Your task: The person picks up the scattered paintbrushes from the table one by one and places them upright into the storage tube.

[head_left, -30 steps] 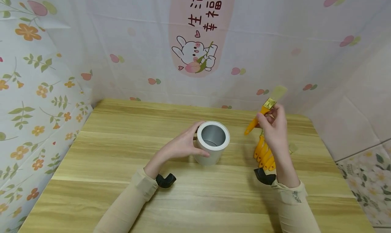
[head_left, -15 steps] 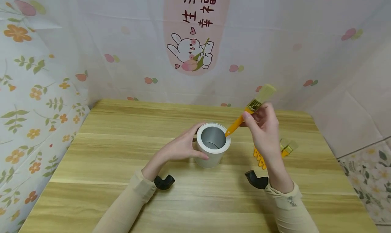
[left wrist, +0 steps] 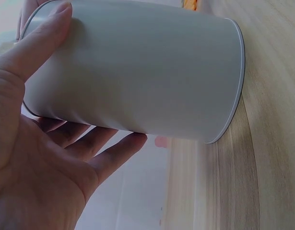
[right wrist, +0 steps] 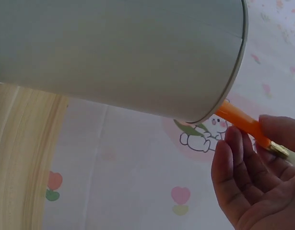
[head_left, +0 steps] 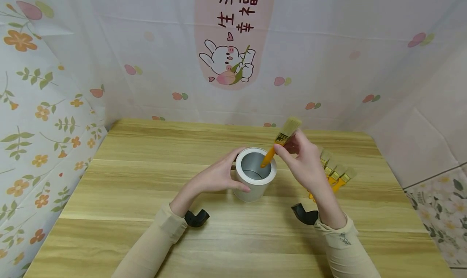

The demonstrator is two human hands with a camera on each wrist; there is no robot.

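Note:
A white cylindrical canister (head_left: 251, 193) with a grey inside stands upright on the wooden table. My left hand (head_left: 219, 175) grips it from the left, thumb on the near side close to the rim; the left wrist view shows the fingers along the canister's wall (left wrist: 137, 72). My right hand (head_left: 303, 160) pinches a paintbrush (head_left: 281, 139) with an orange handle, gold ferrule and pale bristles. The brush is tilted, bristles up, and its handle end reaches into the canister's mouth. In the right wrist view the orange handle (right wrist: 241, 119) passes behind the canister's rim.
Several more orange-handled paintbrushes (head_left: 340, 180) lie side by side on the table (head_left: 233, 237), right of the canister and partly hidden by my right forearm. Black curved pieces (head_left: 197, 218) sit at both wrists. A patterned cloth (head_left: 153, 51) hangs behind the table.
My right hand has carried the paintbrush leftward from above the other brushes, and its handle end has dipped into the canister. My left hand keeps its grip on the canister.

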